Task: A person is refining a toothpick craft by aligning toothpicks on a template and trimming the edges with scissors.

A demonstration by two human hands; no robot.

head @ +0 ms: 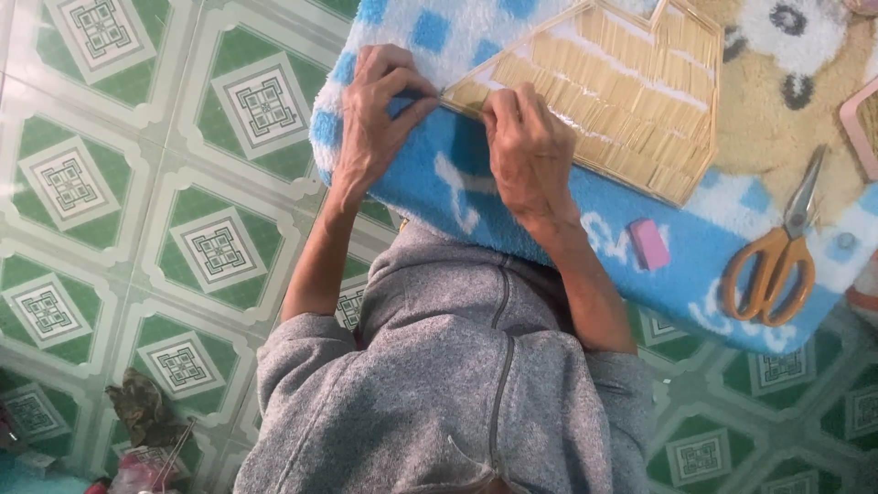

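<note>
Across the blue and white fluffy mat (512, 215) spread on the green patterned tile floor (137, 210), a flat panel of thin bamboo sticks (608, 87) lies with its pointed near-left corner toward the person, and both hands work at that corner. Left hand (380, 114) sits just left of the tip with its fingers curled and pinched closed on the end of the edge strip, seemingly to keep the corner from shifting; right hand (529, 151) rests knuckles-up on the panel's near edge just right of it, fingertips pressed down on the sticks, though whether it grips a single stick underneath I cannot tell. The two hands are near each other but apart, with the corner tip between them. Lying flat on the soft mat likely keeps the panel steady while its edge is handled. To the right, within reach, one pair of orange-handled scissors (777, 256) lies closed on the mat, and one small pink block (649, 243) sits between it and the right forearm. One pink-rimmed object (858, 119) peeks in at the far right edge. One crumpled brownish scrap (137, 407) lies on the floor at near left. The person's grey zipped top (439, 393) fills the near centre
</note>
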